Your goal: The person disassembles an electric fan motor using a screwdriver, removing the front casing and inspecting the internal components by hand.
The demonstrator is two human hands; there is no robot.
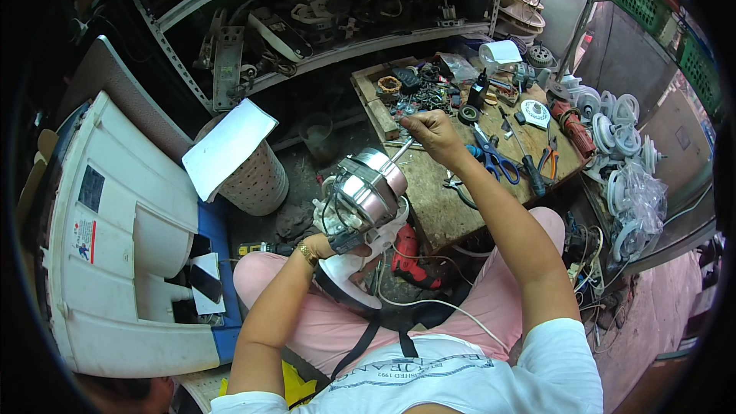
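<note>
A silver electric fan motor [366, 190] sits tilted over my lap, its bare metal shaft [402, 150] pointing up and to the right. My left hand [323, 245] is closed around the motor's underside, where a dark bracket and white plastic parts show; most of its fingers are hidden. Fingertips of my right hand [433, 136] pinch the outer end of the shaft. Whether anything small lies between them I cannot make out. Below the motor hangs a white curved fan housing [345, 277] with a dark edge, and a white cord [437, 301] runs across my lap.
On the wooden worktable [441, 218] lie blue scissors [497, 161], a screwdriver [530, 172], orange-handled pliers [549, 158], a red angle grinder [572, 129] and loose screws. A red drill [410, 261] rests below. White plastic spindles crowd the right; a paper-topped basket [261, 180] stands left.
</note>
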